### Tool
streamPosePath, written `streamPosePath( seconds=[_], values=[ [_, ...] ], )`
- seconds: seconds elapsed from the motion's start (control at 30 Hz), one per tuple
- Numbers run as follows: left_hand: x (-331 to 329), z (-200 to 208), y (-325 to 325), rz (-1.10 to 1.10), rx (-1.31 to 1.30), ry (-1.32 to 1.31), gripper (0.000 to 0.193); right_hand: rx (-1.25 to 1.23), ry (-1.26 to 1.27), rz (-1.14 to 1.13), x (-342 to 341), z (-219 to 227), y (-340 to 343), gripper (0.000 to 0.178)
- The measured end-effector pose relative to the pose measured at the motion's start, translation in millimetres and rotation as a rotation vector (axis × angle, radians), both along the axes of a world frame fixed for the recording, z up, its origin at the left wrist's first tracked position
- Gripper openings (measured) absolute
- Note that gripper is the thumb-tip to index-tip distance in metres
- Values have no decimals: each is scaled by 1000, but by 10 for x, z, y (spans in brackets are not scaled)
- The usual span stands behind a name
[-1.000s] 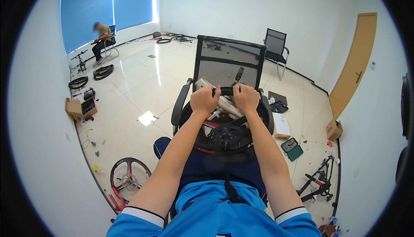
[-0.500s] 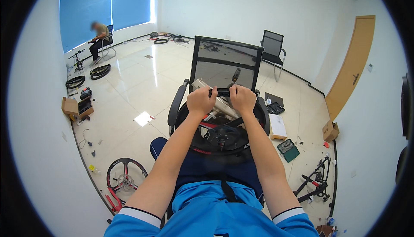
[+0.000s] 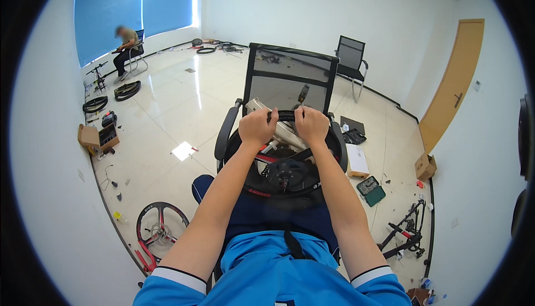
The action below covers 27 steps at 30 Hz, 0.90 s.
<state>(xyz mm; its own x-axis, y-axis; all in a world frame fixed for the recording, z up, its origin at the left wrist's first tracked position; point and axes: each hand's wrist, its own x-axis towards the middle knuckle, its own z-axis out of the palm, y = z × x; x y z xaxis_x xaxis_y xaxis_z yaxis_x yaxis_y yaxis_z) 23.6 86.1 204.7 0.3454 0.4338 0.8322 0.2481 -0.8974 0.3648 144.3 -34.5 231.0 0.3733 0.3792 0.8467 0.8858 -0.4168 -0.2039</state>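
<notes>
Both hands, left hand [image 3: 257, 128] and right hand [image 3: 311, 125], fingers clamped side by side on the top of the black tyre [image 3: 285, 116] of a bicycle wheel [image 3: 284, 175] propped on the lap against the mesh office chair [image 3: 290, 80], apparently for leverage.

i'm holding a black bicycle wheel [image 3: 285, 164] flat over my lap, its tyre [image 3: 285, 118] running round the rim and a dark hub [image 3: 286, 172] sitting at its middle with thick spokes and red markings. its far edge is lying against the black mesh office chair [image 3: 290, 80] facing me.
</notes>
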Motion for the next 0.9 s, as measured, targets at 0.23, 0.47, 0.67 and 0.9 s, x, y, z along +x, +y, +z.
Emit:
streamPosePath(
  seconds=[0.23, 0.47, 0.67, 0.9],
  values=[
    [4, 5, -18, 1, -16, 18, 49, 10, -7, -2, 19, -20, -12, 38],
    [-19, -1, -1, 3, -16, 19, 50, 9, -7, 1, -19, 2, -4, 37],
    [-21, -14, -15, -19, -9, -18, 47, 30, -29, 17, 8, -12, -4, 37],
    [15, -29, 44, 23, 21, -58, 50, 282, -150, 89, -231, -87, -209, 16]
  ],
)
